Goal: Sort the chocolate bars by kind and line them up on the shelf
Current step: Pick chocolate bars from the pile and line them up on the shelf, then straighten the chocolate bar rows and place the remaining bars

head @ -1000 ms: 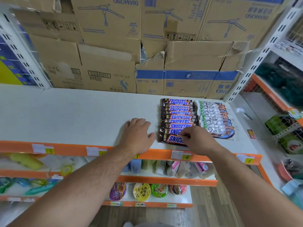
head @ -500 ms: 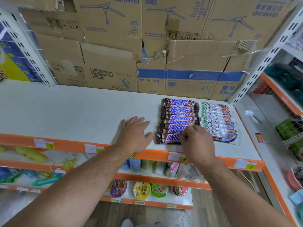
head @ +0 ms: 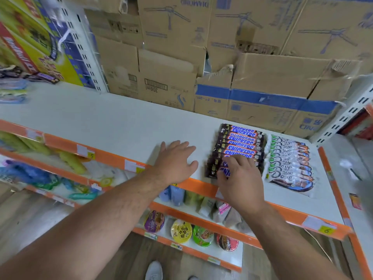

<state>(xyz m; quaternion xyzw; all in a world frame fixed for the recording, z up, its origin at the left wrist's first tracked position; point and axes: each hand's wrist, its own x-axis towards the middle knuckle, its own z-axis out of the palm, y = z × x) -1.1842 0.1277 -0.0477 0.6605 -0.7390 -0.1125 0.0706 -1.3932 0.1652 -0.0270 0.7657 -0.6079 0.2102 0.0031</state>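
A row of several brown Snickers bars (head: 241, 138) lies overlapped on the white shelf (head: 105, 126), running from back to front. Right beside it lies a matching row of several white Dove bars (head: 288, 162). My right hand (head: 241, 180) covers the front end of the Snickers row. Its fingers curl over the frontmost Snickers bar (head: 213, 168) and its thumb sits at the bar's near edge. To the left of that row, my left hand (head: 175, 161) rests flat on the bare shelf with its fingers spread, holding nothing.
Cardboard boxes (head: 201, 63) stack along the back of the shelf. More loose bars (head: 45, 77) and blurred packets (head: 12, 91) lie at the far left. An orange price rail (head: 113, 158) edges the front. A white upright (head: 351, 116) bounds the right, with snack cups (head: 181, 231) below.
The view has swung left, bringing the far-left packets into sight. My right hand has crept slightly further over the front Snickers bars. My left hand stays flat in place.
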